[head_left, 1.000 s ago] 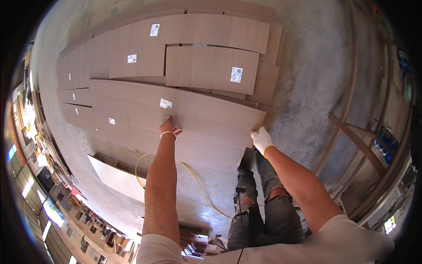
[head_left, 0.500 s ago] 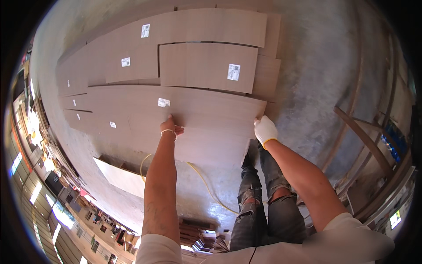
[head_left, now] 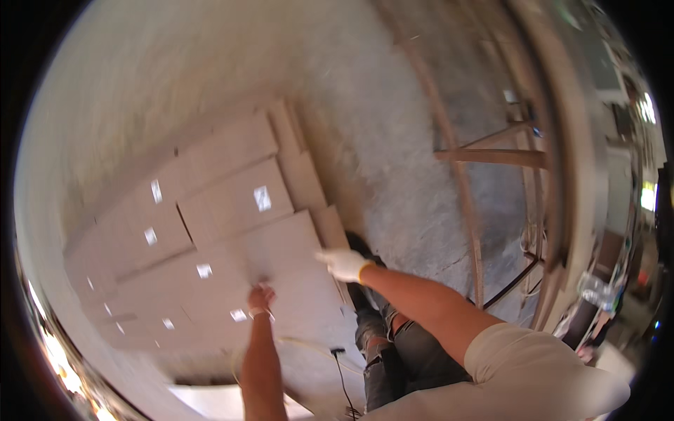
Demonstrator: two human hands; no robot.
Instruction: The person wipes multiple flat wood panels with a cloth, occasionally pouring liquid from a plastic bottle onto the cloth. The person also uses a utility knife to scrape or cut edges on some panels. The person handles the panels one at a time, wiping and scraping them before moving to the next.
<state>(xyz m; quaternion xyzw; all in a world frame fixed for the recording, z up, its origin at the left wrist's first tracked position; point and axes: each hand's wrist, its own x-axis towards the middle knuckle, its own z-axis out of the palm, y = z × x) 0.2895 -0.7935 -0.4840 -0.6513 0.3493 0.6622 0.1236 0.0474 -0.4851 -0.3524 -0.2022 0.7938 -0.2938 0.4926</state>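
A: Hands?
B: Left hand (head_left: 261, 297): bare, above the brown front panel (head_left: 284, 266). Blurred; cannot tell whether spread or pinching. Right hand (head_left: 342, 264): gloved, forefinger extended by that panel's edge; grip cannot be told.
A: Layout?
B: Other panels (head_left: 235, 210) lie flat beyond the left hand, staggered, presumably keeping white labels (head_left: 203, 271) exposed.
A: Writing, brands?
B: None legible; labels left of and beyond the left hand, too blurred.

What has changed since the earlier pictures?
The view swung right. The left hand moved away from the white label on the large panel; the gloved right hand moved nearer the body along the panel's edge, fingers outstretched. Contact is unclear. Other panels look unmoved.
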